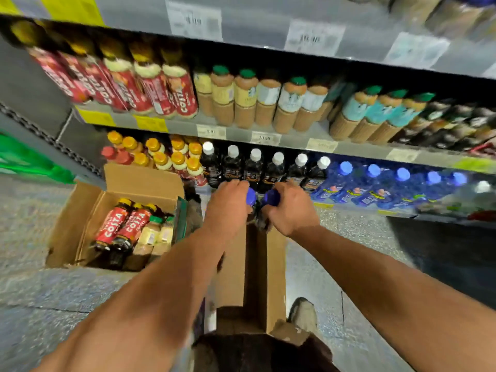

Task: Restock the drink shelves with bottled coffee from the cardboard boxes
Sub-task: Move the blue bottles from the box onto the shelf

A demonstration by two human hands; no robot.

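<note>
My left hand (228,204) grips a dark coffee bottle with a blue cap (251,196). Beside it my right hand (290,208) grips a second dark bottle with a blue cap (271,197). Both bottles hang just above a tall narrow cardboard box (276,277) on the floor, in front of the bottom shelf. Behind my hands stands a row of dark coffee bottles with white caps (255,167) on that shelf. An open cardboard box (88,210) at the left holds red Costa bottles (118,226) and pale bottles with green caps (158,232).
The middle shelf (241,130) carries red Costa bottles, beige bottles and teal-labelled ones. Blue-capped blue bottles (375,183) fill the bottom shelf to the right. A green crate (24,159) sits at the far left. My shoe (303,312) stands on the speckled floor by the box.
</note>
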